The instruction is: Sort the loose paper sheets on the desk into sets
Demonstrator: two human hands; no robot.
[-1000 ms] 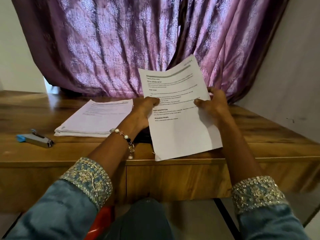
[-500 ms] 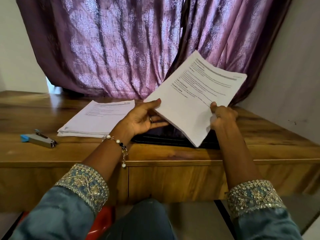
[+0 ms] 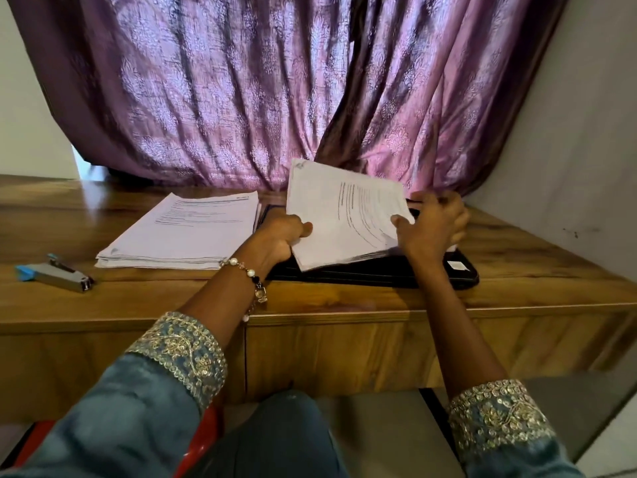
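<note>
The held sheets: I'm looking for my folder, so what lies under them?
Under the held sheets lies a flat black folder-like case on the desk. Its middle is covered by paper.

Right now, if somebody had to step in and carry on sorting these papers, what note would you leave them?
Left hand: grips the left edge of the held sheets.
Right hand: at their right edge, fingers blurred, grip unclear.
The held sheets are tilted, low over the black folder on the desk.
Done: one stack of sheets lies flat to the left of the folder.
Left: set the held sheets down as their own set. The stapler lies untouched at far left, should the sets need binding.
</note>
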